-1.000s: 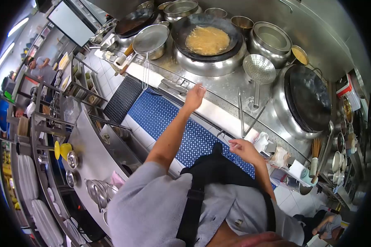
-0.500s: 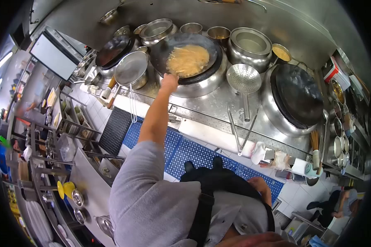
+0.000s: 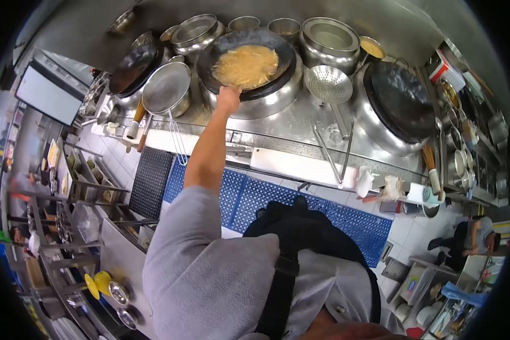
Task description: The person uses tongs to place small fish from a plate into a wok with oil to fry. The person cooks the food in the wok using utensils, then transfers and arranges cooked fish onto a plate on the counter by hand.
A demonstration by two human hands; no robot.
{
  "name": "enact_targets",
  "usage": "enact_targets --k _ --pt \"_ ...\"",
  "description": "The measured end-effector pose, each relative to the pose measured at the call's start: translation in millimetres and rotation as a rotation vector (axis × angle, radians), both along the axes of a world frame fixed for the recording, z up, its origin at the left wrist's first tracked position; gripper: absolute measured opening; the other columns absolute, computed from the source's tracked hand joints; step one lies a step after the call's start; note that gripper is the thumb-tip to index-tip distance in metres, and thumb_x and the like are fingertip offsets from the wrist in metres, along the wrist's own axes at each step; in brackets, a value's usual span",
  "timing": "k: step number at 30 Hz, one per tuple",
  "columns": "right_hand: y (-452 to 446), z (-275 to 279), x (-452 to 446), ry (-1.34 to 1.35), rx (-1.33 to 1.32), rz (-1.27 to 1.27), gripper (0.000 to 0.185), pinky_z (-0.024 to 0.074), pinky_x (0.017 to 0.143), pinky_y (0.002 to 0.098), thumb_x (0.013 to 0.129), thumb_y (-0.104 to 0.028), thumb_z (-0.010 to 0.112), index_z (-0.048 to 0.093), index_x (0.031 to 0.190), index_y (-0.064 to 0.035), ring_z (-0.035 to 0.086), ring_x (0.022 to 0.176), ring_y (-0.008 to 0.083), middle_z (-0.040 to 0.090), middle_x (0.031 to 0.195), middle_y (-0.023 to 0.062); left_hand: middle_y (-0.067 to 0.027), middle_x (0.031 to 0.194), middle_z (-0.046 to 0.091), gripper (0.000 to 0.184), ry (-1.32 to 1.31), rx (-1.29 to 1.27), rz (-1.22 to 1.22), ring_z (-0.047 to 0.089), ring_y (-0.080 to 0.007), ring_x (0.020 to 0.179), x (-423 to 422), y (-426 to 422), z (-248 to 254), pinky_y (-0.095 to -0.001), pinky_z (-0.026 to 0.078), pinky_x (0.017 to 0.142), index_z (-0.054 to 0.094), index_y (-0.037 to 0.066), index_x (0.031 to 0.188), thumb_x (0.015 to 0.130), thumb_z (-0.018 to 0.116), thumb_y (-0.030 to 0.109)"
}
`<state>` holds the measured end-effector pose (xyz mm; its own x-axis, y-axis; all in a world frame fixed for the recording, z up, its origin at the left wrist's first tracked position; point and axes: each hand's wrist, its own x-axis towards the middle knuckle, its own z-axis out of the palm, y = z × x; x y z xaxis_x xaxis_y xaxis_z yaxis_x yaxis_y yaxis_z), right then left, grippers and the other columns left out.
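My left arm reaches forward, and my left hand [image 3: 228,99] is closed at the near rim of a dark wok [image 3: 283,51]. Pale yellow food in bubbling liquid [image 3: 245,66] fills the middle of this wok, which sits on a round steel burner ring [image 3: 277,102]. The small part held at the rim is mostly covered by my fingers. My right hand is out of sight; my right side shows only the sleeve and dark apron. Right of the wok lies a perforated ladle [image 3: 328,84].
A mesh strainer [image 3: 167,88] rests on a pot to the left. An empty dark wok [image 3: 402,99] stands at the right, with long tongs [image 3: 330,156] nearer the front edge. Steel pots [image 3: 330,37] line the back. Another person [image 3: 479,235] is at the far right.
My left hand has moved from over the counter edge forward to the wok's near rim and stayed there. My right hand has dropped down and gone out of view.
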<state>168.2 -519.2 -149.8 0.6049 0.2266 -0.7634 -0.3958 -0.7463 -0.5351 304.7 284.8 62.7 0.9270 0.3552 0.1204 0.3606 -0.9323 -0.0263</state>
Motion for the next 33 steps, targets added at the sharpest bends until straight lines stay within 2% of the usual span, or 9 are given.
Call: enact_targets --k 2,5,9,12,14,27,28,30,33 --pt "-0.6 -0.8 -22.0 -0.005 -0.005 -0.043 0.023 0.0544 0.061 0.0368 0.089 -0.022 0.062 0.072 0.087 -0.0017 0.069 0.068 0.0171 0.071 0.079 0.0066 -0.0142 0.112 0.069 0.031 -0.107 0.161 -0.151 0.061 -0.0318 0.11 -7.7 7.9 -1.2 -0.0515 0.046 0.087 0.071 0.011 0.102 0.102 0.046 0.03" --pt "-2.0 0.0 -45.6 -0.011 -0.024 -0.09 0.022 0.0542 0.061 0.0372 0.089 -0.022 0.062 0.072 0.086 -0.002 0.069 0.068 0.0175 0.071 0.079 0.0065 -0.0144 0.112 0.069 0.029 -0.201 -0.317 0.152 0.059 -0.0376 0.111 -10.8 -10.3 19.4 -0.0602 0.046 0.09 0.068 0.01 0.111 0.1 0.049 0.03" --pt "-8.0 -0.2 -75.5 -0.019 -0.041 -0.127 0.022 0.0539 0.06 0.0378 0.089 -0.021 0.062 0.072 0.086 -0.0023 0.069 0.068 0.018 0.071 0.079 0.0064 -0.0134 0.124 0.065 0.028 0.064 -0.16 0.143 0.056 -0.0376 0.117 -16.4 -20.2 44.2 -0.059 0.048 0.09 0.068 0.012 0.113 0.1 0.05 0.028" --pt "-13.1 -5.3 -91.4 -0.042 -0.039 -0.148 0.021 0.0536 0.06 0.0382 0.088 -0.021 0.062 0.071 0.085 -0.0026 0.069 0.068 0.0184 0.071 0.078 0.0063 -0.0106 0.127 0.063 0.026 -0.147 -0.191 0.123 0.056 -0.0361 0.119 -23.7 -30.5 45.4 -0.0584 0.049 0.09 0.068 0.014 0.114 0.098 0.051 0.025" --pt "-21.5 -6.2 -101.0 -0.05 -0.048 -0.17 0.021 0.0535 0.06 0.0384 0.088 -0.021 0.062 0.071 0.084 -0.0028 0.069 0.068 0.0187 0.071 0.078 0.0062 -0.0098 0.124 0.064 0.027 0.17 -0.137 0.121 0.054 -0.0325 0.123 -6.0 -18.0 44.4 -0.058 0.047 0.095 0.068 0.013 0.115 0.092 0.059 0.022" --pt "-126.6 -102.6 -88.7 -0.292 0.076 -0.065 0.015 0.0513 0.058 0.0429 0.08 -0.019 0.065 0.07 0.08 -0.0053 0.067 0.067 0.0257 0.069 0.075 0.009 -0.0112 0.148 0.045 0.048 -0.119 -0.07 0.357 0.037 -0.03 0.139 -24.5 -92.3 36.7 -0.0572 0.037 0.107 0.05 0.005 0.137 0.097 0.054 0.031" --pt "-148.3 -108.7 -81.0 -0.381 0.104 0.039 0.013 0.0508 0.058 0.0439 0.078 -0.019 0.066 0.07 0.079 -0.0059 0.066 0.066 0.0276 0.068 0.075 0.01 -0.0148 0.143 0.05 0.051 -0.065 -0.033 0.206 0.043 -0.0349 0.135 -26.9 -89.3 38.2 -0.0522 0.041 0.107 0.05 0.002 0.138 0.096 0.054 0.031" --pt "-185.0 -122.2 -48.9 -0.804 0.145 0.456 0.012 0.0499 0.057 0.0459 0.073 -0.018 0.069 0.069 0.077 -0.007 0.065 0.065 0.0314 0.068 0.073 0.012 -0.0233 0.116 0.066 0.031 -0.547 -0.229 -0.011 0.061 -0.0406 0.108 -37.3 -121.1 37.4 -0.0458 0.047 0.098 0.068 -0.004 0.113 0.095 0.055 0.018" --pt "-176.3 -98.0 -4.3 -0.744 -0.194 0.58 0.008 0.0524 0.058 0.0474 0.071 -0.018 0.068 0.068 0.074 -0.0106 0.066 0.062 0.0348 0.066 0.069 0.0158 -0.0161 0.084 0.064 0.026 -1.022 -0.573 0.175 0.059 -0.0248 0.078 -71.3 -266.5 35.1 -0.0372 0.048 0.074 0.066 -0.005 0.094 0.1 0.055 0.018"
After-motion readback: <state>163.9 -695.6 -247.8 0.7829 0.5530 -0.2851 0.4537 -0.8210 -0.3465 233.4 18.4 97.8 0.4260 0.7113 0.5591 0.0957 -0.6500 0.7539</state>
